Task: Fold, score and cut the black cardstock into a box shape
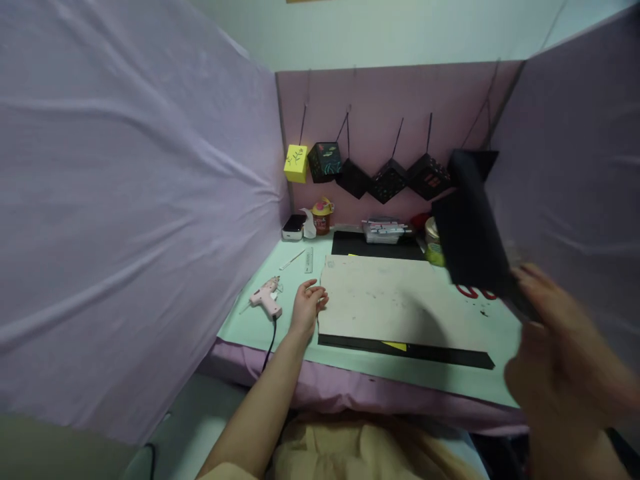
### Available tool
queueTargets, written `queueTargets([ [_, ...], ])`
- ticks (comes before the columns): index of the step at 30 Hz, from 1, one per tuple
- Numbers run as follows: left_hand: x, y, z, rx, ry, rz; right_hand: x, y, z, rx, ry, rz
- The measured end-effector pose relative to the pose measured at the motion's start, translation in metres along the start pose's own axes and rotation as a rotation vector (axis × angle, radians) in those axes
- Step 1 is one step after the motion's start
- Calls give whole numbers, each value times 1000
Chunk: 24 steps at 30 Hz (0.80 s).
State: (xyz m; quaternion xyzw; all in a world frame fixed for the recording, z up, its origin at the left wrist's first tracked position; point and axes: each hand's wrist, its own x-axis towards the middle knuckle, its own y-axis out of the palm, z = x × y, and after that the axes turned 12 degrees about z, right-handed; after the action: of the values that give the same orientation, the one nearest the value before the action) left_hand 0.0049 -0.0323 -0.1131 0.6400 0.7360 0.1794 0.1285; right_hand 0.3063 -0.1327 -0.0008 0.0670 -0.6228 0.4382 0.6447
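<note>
My left hand [309, 305] rests at the left edge of a white board [380, 300], its fingers loosely apart with nothing held in them. At the right, my right hand [560, 340] is closed on a black folded-card box [470, 233], raised above the table and smeared by motion. Black card [410, 351] and a bit of yellow [395, 346] stick out from under the board's near edge. Left of my left hand lies a pink hot glue gun [267, 298]. Red-handled scissors [469, 291] are partly hidden behind the raised black box.
Several black boxes [389, 180] and a yellow box [296, 164] hang by cords along the pink back panel. Behind the board stand a clear container of pens [386, 230], a brown-and-yellow cup [323, 217] and a jar [434, 243]. A ruler [309, 261] lies at left. Purple cloth [150, 200] walls both sides.
</note>
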Motion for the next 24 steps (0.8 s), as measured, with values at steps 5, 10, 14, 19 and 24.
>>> queueTargets([
  [5,-29,8,-2,397,328,9,-7,46,16,-140,-230,341],
  [10,-79,14,3,986,713,341,-52,113,33,-177,-43,527],
  [14,-90,11,11,1219,702,696,-76,138,52,-108,65,615],
  [19,-79,11,18,1319,607,812,-77,143,61,-48,142,670],
  [24,-70,14,20,1379,488,817,-70,127,49,168,43,819],
])
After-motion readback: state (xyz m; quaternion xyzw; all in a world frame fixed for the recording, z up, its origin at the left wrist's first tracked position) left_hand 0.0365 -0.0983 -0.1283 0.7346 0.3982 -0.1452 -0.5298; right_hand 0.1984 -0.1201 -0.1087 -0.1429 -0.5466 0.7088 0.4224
